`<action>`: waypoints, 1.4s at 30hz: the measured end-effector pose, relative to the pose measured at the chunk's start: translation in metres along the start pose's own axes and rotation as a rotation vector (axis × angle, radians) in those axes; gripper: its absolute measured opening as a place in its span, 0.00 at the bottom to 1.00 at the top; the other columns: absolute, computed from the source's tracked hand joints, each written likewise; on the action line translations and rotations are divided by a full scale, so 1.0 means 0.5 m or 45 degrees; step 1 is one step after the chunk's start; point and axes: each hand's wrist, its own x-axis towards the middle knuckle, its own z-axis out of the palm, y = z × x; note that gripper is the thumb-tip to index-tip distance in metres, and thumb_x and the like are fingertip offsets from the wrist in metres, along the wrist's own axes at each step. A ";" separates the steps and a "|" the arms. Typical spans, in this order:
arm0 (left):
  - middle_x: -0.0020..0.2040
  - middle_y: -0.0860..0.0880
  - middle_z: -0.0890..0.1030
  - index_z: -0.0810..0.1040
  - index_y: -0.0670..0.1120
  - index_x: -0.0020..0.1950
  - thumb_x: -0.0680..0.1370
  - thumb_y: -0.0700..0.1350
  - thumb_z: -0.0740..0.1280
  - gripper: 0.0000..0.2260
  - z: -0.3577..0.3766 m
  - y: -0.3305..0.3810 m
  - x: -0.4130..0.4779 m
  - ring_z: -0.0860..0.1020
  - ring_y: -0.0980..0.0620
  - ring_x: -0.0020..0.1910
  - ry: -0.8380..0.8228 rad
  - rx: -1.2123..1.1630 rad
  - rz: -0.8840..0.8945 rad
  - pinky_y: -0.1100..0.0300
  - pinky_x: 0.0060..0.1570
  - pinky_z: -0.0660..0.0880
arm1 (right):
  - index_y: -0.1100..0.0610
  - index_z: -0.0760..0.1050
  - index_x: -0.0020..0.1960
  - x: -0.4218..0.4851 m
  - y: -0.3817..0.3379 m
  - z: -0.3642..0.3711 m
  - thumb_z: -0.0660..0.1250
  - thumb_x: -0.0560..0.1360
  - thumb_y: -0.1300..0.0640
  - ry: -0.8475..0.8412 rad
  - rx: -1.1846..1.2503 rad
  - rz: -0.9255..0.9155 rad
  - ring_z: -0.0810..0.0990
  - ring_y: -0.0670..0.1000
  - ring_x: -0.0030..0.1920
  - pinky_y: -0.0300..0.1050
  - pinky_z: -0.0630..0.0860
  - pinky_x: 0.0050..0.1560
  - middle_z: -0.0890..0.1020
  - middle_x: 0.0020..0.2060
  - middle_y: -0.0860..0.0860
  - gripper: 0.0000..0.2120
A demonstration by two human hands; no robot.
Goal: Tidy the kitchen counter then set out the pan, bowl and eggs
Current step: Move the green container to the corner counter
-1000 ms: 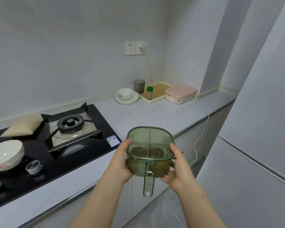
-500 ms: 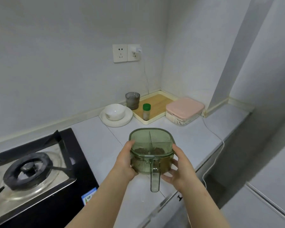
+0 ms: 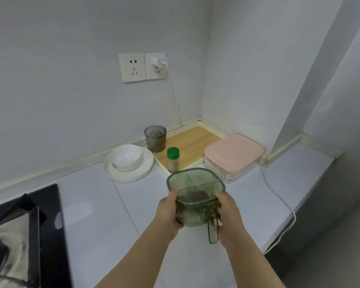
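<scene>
**Green tub almost parked in the corner**

1 s ago you had the tub (image 3: 195,185) out past the counter (image 3: 92,204) edge. Now it's over the counter at mid-frame, just in front of the tray (image 3: 187,142) and pink box (image 3: 234,153), and the stove (image 3: 46,225) has slid off to the lower left. Both hands grip the tub: left hand (image 3: 167,210) curled round its left wall, right hand (image 3: 230,213) round the right wall by the handle. Looks like you're still tidying, and I'd guess it gets set down by the tray. The bowl (image 3: 126,156) sits on a plate (image 3: 133,176) left of the tray. No pan or eggs in view.
</scene>
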 end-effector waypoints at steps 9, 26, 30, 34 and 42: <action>0.58 0.43 0.78 0.69 0.43 0.65 0.81 0.54 0.56 0.19 0.072 -0.001 0.116 0.78 0.45 0.53 0.070 0.260 0.091 0.56 0.44 0.75 | 0.54 0.69 0.66 0.142 -0.044 -0.013 0.58 0.79 0.59 -0.091 0.043 -0.047 0.78 0.52 0.50 0.43 0.75 0.43 0.78 0.58 0.55 0.15; 0.64 0.44 0.72 0.60 0.44 0.70 0.78 0.60 0.57 0.27 0.082 0.002 0.158 0.75 0.44 0.58 0.258 0.779 0.195 0.59 0.38 0.74 | 0.59 0.68 0.59 0.243 -0.060 -0.004 0.61 0.78 0.61 0.089 -0.069 -0.099 0.74 0.54 0.52 0.47 0.71 0.54 0.75 0.52 0.54 0.10; 0.65 0.44 0.72 0.59 0.45 0.70 0.77 0.62 0.57 0.28 0.084 0.007 0.157 0.75 0.44 0.60 0.266 0.765 0.181 0.56 0.40 0.72 | 0.60 0.68 0.61 0.249 -0.059 0.000 0.61 0.78 0.62 0.076 -0.078 -0.113 0.75 0.53 0.53 0.48 0.72 0.55 0.76 0.54 0.54 0.12; 0.64 0.45 0.72 0.60 0.47 0.70 0.77 0.63 0.58 0.29 0.084 0.007 0.148 0.74 0.44 0.60 0.265 0.740 0.184 0.56 0.42 0.71 | 0.62 0.67 0.64 0.242 -0.060 0.004 0.61 0.78 0.62 0.080 -0.050 -0.112 0.74 0.52 0.52 0.45 0.70 0.53 0.75 0.53 0.54 0.14; 0.69 0.44 0.70 0.56 0.47 0.74 0.77 0.62 0.59 0.32 0.085 0.009 0.137 0.73 0.42 0.63 0.300 0.706 0.221 0.49 0.59 0.73 | 0.58 0.70 0.58 0.217 -0.046 -0.004 0.62 0.77 0.58 -0.028 -0.103 -0.088 0.77 0.53 0.52 0.52 0.73 0.61 0.78 0.53 0.53 0.11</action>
